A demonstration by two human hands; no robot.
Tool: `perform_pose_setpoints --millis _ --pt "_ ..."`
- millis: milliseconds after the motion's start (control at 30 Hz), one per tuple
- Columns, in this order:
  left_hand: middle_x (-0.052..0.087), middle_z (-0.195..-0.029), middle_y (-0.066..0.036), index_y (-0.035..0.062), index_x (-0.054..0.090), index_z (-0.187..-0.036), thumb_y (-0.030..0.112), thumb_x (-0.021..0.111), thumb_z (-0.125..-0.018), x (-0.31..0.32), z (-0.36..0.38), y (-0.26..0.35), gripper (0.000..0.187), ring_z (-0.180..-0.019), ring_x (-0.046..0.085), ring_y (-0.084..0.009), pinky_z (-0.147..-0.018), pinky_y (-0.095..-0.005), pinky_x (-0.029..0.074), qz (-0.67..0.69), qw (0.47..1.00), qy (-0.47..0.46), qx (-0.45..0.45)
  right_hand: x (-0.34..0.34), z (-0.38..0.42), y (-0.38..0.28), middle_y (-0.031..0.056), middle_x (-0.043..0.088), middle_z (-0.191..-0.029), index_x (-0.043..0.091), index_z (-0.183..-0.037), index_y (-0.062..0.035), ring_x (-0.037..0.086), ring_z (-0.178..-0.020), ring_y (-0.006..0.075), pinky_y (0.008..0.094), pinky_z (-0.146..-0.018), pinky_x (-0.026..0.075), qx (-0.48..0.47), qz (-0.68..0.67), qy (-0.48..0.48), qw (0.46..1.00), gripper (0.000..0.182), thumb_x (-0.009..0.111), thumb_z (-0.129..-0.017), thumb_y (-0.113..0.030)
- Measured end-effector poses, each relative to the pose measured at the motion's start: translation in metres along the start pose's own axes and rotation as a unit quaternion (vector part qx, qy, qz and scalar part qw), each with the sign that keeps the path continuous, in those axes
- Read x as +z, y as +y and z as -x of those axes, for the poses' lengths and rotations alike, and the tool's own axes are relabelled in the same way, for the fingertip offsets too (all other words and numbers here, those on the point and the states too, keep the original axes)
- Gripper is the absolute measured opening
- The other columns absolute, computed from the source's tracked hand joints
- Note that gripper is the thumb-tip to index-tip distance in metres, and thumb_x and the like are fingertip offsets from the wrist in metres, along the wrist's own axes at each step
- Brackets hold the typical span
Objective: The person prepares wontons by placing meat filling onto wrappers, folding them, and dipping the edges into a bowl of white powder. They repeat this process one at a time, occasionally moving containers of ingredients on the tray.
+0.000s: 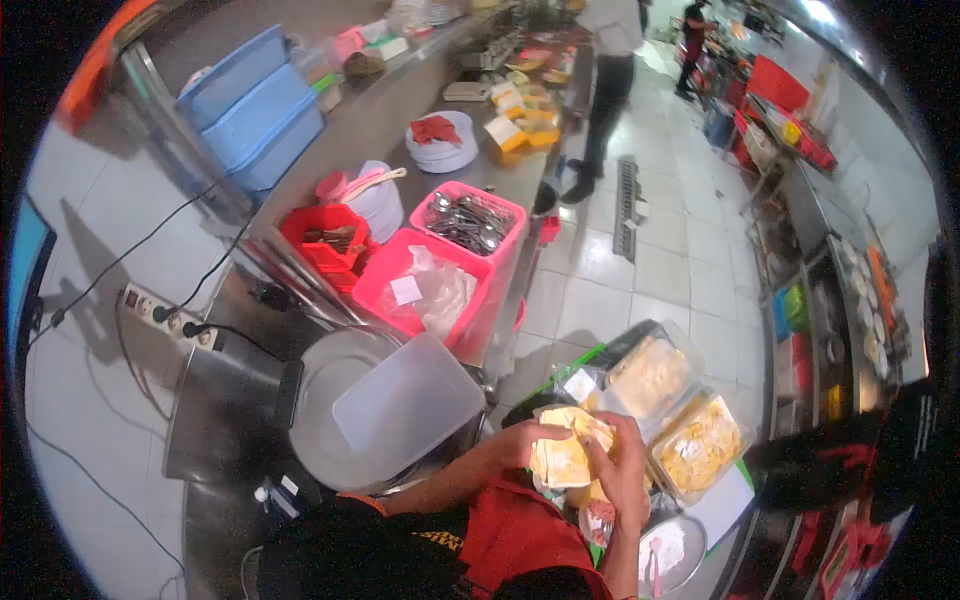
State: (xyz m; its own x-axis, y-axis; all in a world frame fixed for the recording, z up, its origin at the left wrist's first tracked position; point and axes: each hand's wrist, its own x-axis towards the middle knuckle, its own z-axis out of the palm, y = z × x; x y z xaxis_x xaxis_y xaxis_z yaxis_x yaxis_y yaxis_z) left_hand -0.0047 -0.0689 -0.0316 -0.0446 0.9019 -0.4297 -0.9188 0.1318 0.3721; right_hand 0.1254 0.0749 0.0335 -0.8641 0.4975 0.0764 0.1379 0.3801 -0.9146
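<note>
A stack of thin yellow square wrappers [562,465] is held up in front of me between both hands. My left hand [532,440] grips its upper left side, thumb on top. My right hand [622,462] closes on its right side, thumb pressed on the upper face. Below the hands shows a pinkish filling [600,512], partly hidden. A clear tub with pale food [650,372] lies beyond the stack, and another tub with yellow pieces [702,448] is to its right. Near my right forearm is a round dish with white contents [690,545] and a pink spoon [656,562].
On the left stands a large round lid [315,390] under a translucent plastic box [410,400]. Behind it are a pink basin [375,270] and a pink basket of cutlery [470,222]. A person [608,90] stands in the aisle; another person [695,45] is farther back.
</note>
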Motion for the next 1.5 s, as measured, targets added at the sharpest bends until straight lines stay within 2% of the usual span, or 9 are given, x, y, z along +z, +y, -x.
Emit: perform_pose_setpoints --millis 100,200,267,300,333,367,433,900,1500 --pt "0.063 -0.127 -0.014 0.0018 0.049 -0.136 0.019 0.055 -0.099 0.003 0.006 0.002 0.041 -0.114 0.064 -0.025 -0.1 -0.0402 0.051 0.099 0.995 0.006 -0.005 0.001 -0.004 -0.011 0.0144 0.061 -0.108 0.065 -0.113 -0.0006 0.059 -0.101 0.0288 0.0349 -0.091 0.046 -0.047 0.023 0.002 0.999 0.028 0.065 -0.085 -0.003" --pt "0.061 -0.128 -0.009 0.0023 0.05 -0.137 0.021 0.051 -0.101 -0.015 0.008 -0.001 0.04 -0.115 0.061 -0.0181 -0.101 -0.0352 0.048 -0.007 0.995 -0.073 0.075 0.01 -0.005 -0.003 0.0171 0.06 -0.108 0.064 -0.112 0.0028 0.058 -0.101 0.031 0.0385 -0.092 0.045 -0.079 -0.022 -0.023 0.996 0.026 0.063 -0.089 -0.008" --pt "0.062 -0.127 -0.007 0.0044 0.052 -0.135 0.019 0.057 -0.097 -0.003 0.023 0.003 0.041 -0.113 0.061 -0.0166 -0.099 -0.0325 0.048 -0.021 0.993 -0.048 0.109 0.017 -0.008 0.029 0.0126 0.063 -0.108 0.064 -0.116 -0.0023 0.059 -0.098 0.0236 0.0353 -0.089 0.049 -0.075 -0.005 -0.054 0.996 0.03 0.074 -0.089 -0.012" --pt "0.065 -0.121 -0.006 0.0054 0.054 -0.132 0.021 0.063 -0.094 -0.055 -0.008 -0.03 0.043 -0.107 0.064 -0.0164 -0.093 -0.0324 0.052 -0.099 0.957 -0.083 0.259 0.029 -0.018 0.026 0.0126 0.063 -0.108 0.064 -0.116 -0.0023 0.059 -0.098 0.0236 0.0353 -0.089 0.049 -0.102 -0.026 -0.089 0.991 0.03 0.074 -0.089 -0.012" --pt "0.066 -0.119 -0.004 0.0062 0.054 -0.131 0.023 0.066 -0.091 0.006 0.051 -0.004 0.045 -0.103 0.066 -0.0168 -0.088 -0.0335 0.055 -0.275 0.882 -0.052 0.38 0.035 -0.027 0.025 0.013 0.064 -0.108 0.064 -0.116 -0.0024 0.06 -0.098 0.0245 0.0356 -0.089 0.049 -0.131 -0.036 -0.115 0.984 0.029 0.073 -0.089 -0.011" --pt "0.067 -0.118 -0.004 0.0075 0.055 -0.13 0.024 0.067 -0.09 -0.043 0.002 -0.022 0.045 -0.1 0.067 -0.0174 -0.085 -0.0342 0.056 0.079 0.977 -0.135 0.142 0.042 -0.033 0.023 0.0133 0.065 -0.108 0.065 -0.115 -0.0024 0.06 -0.099 0.0253 0.036 -0.089 0.05 -0.154 -0.044 -0.133 0.978 0.028 0.072 -0.089 -0.011" --pt "0.066 -0.121 -0.006 0.0081 0.053 -0.132 0.023 0.066 -0.09 -0.05 0.006 -0.027 0.046 -0.106 0.065 -0.0179 -0.09 -0.034 0.054 0.075 0.983 -0.048 0.161 0.047 -0.041 0.023 0.014 0.066 -0.108 0.065 -0.115 -0.0026 0.061 -0.099 0.0271 0.0368 -0.089 0.05 -0.189 -0.053 -0.158 0.968 0.026 0.069 -0.09 -0.009" --pt "0.061 -0.128 -0.006 0.0082 0.052 -0.131 0.021 0.065 -0.091 -0.002 0.066 -0.026 0.044 -0.112 0.061 -0.0188 -0.095 -0.034 0.051 -0.059 0.916 0.054 0.393 0.071 -0.053 0.057 0.0163 0.069 -0.109 0.067 -0.114 -0.0026 0.064 -0.102 0.0345 0.0399 -0.091 0.05 -0.224 -0.086 -0.164 0.957 0.025 0.062 -0.09 -0.001" --pt "0.06 -0.129 -0.006 0.0085 0.051 -0.132 0.02 0.065 -0.091 -0.004 0.077 -0.002 0.045 -0.114 0.06 -0.0191 -0.096 -0.0339 0.051 -0.071 0.889 -0.006 0.453 0.084 -0.068 0.034 0.0153 0.069 -0.102 0.07 -0.106 -0.0022 0.063 -0.097 0.0334 0.0391 -0.087 0.051 -0.298 -0.129 -0.15 0.934 0.021 0.066 -0.086 0.002"
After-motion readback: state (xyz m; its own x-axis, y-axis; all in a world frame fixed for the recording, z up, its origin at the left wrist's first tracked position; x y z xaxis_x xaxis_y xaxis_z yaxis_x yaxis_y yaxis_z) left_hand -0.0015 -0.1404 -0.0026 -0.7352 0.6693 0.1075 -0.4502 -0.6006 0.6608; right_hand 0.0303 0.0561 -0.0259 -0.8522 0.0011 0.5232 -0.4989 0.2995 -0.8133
